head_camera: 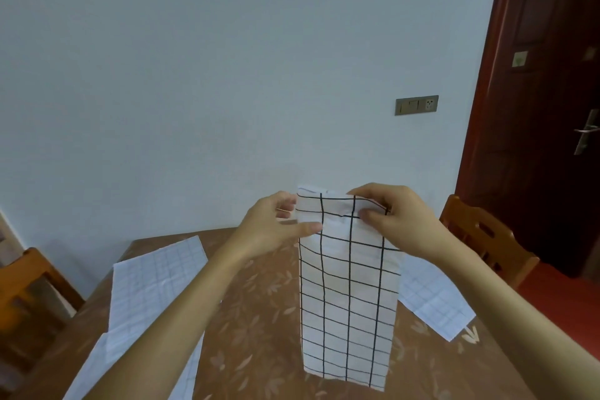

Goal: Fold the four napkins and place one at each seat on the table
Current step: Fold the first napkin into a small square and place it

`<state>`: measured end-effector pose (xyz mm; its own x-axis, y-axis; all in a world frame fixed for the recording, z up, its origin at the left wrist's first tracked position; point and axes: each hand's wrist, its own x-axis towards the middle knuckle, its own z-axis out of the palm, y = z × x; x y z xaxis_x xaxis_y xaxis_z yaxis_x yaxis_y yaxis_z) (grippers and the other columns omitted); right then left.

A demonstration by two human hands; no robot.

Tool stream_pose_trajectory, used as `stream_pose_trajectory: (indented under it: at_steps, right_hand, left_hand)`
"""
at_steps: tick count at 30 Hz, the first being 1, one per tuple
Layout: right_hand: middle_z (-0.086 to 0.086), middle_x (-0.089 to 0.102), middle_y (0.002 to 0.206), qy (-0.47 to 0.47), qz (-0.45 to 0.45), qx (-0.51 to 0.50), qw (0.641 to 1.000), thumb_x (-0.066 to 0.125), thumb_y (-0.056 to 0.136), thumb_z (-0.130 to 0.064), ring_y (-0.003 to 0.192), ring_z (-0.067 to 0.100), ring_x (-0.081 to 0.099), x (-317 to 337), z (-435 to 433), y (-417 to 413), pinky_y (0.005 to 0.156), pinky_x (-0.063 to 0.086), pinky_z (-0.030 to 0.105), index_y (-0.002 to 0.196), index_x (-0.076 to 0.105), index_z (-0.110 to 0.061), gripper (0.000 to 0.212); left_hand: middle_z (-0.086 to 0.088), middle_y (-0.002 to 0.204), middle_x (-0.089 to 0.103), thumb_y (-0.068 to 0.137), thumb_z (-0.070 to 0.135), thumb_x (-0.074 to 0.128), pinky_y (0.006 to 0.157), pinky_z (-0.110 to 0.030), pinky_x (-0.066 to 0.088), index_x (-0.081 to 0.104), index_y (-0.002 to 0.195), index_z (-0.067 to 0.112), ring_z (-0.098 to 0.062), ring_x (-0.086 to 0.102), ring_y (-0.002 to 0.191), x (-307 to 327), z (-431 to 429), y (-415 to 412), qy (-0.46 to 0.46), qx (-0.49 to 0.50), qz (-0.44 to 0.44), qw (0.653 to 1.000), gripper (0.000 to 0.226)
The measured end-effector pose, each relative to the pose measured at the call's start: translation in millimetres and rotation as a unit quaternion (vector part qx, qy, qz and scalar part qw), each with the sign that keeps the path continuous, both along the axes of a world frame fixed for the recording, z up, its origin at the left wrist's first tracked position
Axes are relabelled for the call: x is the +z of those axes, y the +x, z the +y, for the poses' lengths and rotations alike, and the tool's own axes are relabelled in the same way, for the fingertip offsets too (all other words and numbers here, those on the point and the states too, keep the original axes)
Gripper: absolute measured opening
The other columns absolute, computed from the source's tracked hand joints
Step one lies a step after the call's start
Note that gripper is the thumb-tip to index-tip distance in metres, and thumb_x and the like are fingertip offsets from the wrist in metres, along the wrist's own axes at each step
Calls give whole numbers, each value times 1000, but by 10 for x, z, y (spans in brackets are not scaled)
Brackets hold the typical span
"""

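readable text: none
napkin (349, 286): black grid lines only, plain white between them
wall plate (416, 105): switches and a socket, any marks too small to read
tag on door frame (519, 59): blurred, unreadable
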<state>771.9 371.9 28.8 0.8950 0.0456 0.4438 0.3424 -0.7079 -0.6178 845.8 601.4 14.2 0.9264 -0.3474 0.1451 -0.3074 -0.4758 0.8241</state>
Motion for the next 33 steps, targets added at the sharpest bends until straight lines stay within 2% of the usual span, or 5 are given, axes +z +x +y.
stream_pose_trajectory:
  at_steps: [3, 8, 13, 25, 33]
  right_hand:
    - [-27, 69, 110, 54, 21, 37, 998, 65, 88, 3, 106, -19, 58, 22, -40, 23, 88, 40, 0, 110, 71, -29, 39]
    - [-24, 67, 110, 93, 36, -16, 995, 82, 80, -25, 100, -17, 60, 10, -119, 66, 81, 42, 1, 111, 69, -33, 35]
    - [4, 78, 96, 189, 150, -9, 970, 74, 77, -59, 88, 16, 75, -159, -214, 98, 97, 55, 36, 112, 63, -29, 47]
    - [-3, 75, 71, 263, 42, 68, 961, 72, 88, -9, 63, 6, 69, -154, -143, 169, 56, 51, 15, 98, 76, -6, 10]
    - [-2, 78, 95, 180, -11, 75, 981, 58, 90, 13, 84, 9, 73, -89, -299, 191, 74, 58, 23, 88, 79, -14, 34]
  left_hand:
    - [16, 82, 74, 86, 29, 78, 74, -14, 49, 73, 88, 19, 2, 68, 77, -56, 11, -18, -88, -26, -14, 996, 11]
    - [-3, 89, 79, 89, 11, 73, 67, -15, 54, 74, 99, 2, -9, 74, 77, -39, 75, 16, -204, -22, -1, 979, 14]
    - [-7, 92, 79, 89, 15, 72, 74, -25, 59, 72, 99, 5, -16, 74, 84, -27, 177, 36, -265, 16, 0, 964, 14]
    - [-2, 92, 78, 86, 17, 78, 83, -33, 60, 72, 95, 12, -21, 76, 85, 25, 374, 23, -146, 16, -121, 982, 12]
    - [-12, 91, 76, 88, 2, 72, 75, -32, 61, 72, 95, 8, -21, 74, 78, 158, 453, 0, -131, -22, -114, 985, 9]
